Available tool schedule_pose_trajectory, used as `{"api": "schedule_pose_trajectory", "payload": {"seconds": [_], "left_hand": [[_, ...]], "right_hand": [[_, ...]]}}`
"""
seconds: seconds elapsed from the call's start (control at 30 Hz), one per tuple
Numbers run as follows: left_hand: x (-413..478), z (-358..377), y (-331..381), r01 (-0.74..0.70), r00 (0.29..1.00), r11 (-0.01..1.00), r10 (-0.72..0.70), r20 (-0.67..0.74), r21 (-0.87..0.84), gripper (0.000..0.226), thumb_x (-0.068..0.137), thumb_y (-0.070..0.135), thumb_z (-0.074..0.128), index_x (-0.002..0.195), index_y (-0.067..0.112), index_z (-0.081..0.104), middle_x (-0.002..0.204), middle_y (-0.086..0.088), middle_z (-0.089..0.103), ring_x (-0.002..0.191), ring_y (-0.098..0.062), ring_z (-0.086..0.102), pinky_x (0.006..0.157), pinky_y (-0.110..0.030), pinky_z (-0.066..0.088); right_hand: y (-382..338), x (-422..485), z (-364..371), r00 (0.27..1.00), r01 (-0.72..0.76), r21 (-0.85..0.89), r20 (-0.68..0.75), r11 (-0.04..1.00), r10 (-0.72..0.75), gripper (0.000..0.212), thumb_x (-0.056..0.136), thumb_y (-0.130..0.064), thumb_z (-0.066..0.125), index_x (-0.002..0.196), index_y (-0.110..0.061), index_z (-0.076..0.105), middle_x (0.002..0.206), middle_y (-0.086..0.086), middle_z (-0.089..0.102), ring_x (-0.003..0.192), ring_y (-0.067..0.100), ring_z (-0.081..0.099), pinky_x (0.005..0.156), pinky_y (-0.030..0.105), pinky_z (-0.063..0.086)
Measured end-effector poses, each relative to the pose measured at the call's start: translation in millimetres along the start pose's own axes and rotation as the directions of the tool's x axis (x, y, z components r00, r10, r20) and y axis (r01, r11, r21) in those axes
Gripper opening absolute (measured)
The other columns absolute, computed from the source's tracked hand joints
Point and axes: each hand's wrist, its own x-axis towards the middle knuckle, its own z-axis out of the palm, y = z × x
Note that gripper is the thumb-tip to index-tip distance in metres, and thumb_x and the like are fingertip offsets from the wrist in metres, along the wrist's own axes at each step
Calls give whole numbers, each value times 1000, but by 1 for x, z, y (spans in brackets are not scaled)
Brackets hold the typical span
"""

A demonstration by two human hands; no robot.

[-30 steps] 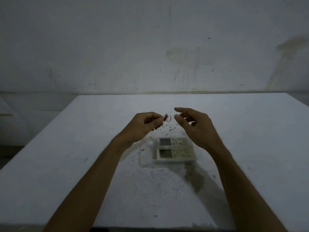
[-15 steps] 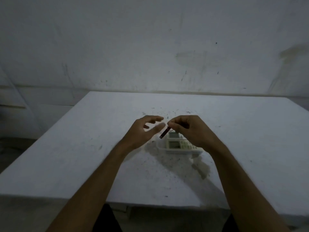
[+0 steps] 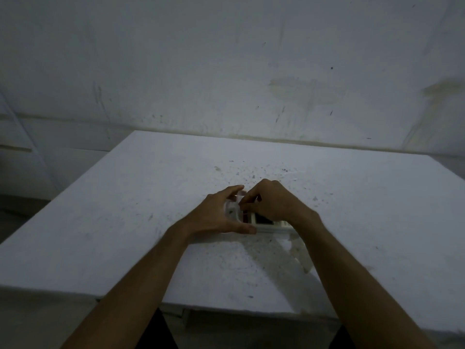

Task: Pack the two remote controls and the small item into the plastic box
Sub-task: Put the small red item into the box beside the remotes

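Head view: your left hand (image 3: 216, 217) clasps the left end of the plastic box (image 3: 274, 229). Your right hand (image 3: 274, 205) curls over it, hold unclear. The small red item (image 3: 245, 217) sits inside beside the remote controls (image 3: 263, 219); withdrawing carelessly could flick it out.

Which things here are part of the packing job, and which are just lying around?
Job: plastic box, held by the left hand; remote controls inside it, mostly hidden; small red item, pinched, it seems, by the curled fingers of the right hand.

Not the job: table; dark specks on it; stained wall.
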Motion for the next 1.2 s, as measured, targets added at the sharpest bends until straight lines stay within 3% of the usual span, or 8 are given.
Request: {"api": "schedule_pose_trajectory", "payload": {"seconds": [0.1,0.23,0.47,0.6,0.77,0.93,1.07,1.2], "left_hand": [[-1,0,-2,0,1000,1000,0,-12,5,121,57,70,87,158,38,28,161,11,39,144,-13,42,118,-44,37],[-2,1,0,-9,1000,1000,9,-19,3,119,60,67,88,158,35,29,159,13,41,139,-7,44,117,-38,37],[0,2,-2,-1,1000,1000,1,-19,-15,128,52,75,86,159,34,29,159,11,42,141,-11,45,116,-45,40],[0,3,3,-5,996,999,1,-91,-39,115,65,75,77,159,37,24,164,10,31,144,-11,36,118,-46,35],[14,5,41,-142,972,985,158,-175,98,90,75,84,55,149,35,43,157,10,43,141,-12,39,117,-43,34],[62,28,89,-165,986,907,165,34,388,79,86,79,49,148,30,48,156,4,47,141,-20,43,117,-46,33],[111,36,92,-22,991,891,-39,125,453,76,96,73,33,149,22,49,156,-4,48,139,-27,47,114,-44,36],[145,26,74,175,935,890,-284,213,421,82,101,69,15,159,15,33,167,-9,28,152,-28,30,123,-43,20]], "right_hand": [[-2,-4,3,996,4,-22,-87,1000,-6,15,89,-21,75,102,-22,83,98,-2,80,83,11,70,77,18,54],[2,-7,7,986,22,-19,-168,1000,-25,17,84,-26,79,101,-21,83,92,-5,76,74,4,64,69,6,46],[3,-2,9,987,-30,-61,-161,998,20,25,74,-35,84,95,-22,82,85,4,74,75,17,69,72,31,58],[12,-13,-3,963,-56,47,-260,997,66,17,87,-37,74,99,-26,79,94,-9,64,81,-1,57,69,19,42],[73,-45,-39,838,-221,133,-481,966,258,17,94,-35,66,104,-26,76,94,-8,70,74,0,56,76,24,49],[136,-73,-40,653,-607,101,-502,788,568,58,91,-49,65,134,-11,60,131,18,61,120,36,56,101,45,45],[151,-81,-18,566,-705,51,-559,707,605,64,90,-60,55,126,-9,63,128,18,58,118,37,53,99,47,44],[155,-75,-14,567,-666,69,-601,743,564,47,92,-53,57,116,-15,71,121,13,62,114,32,56,97,45,45]]}}
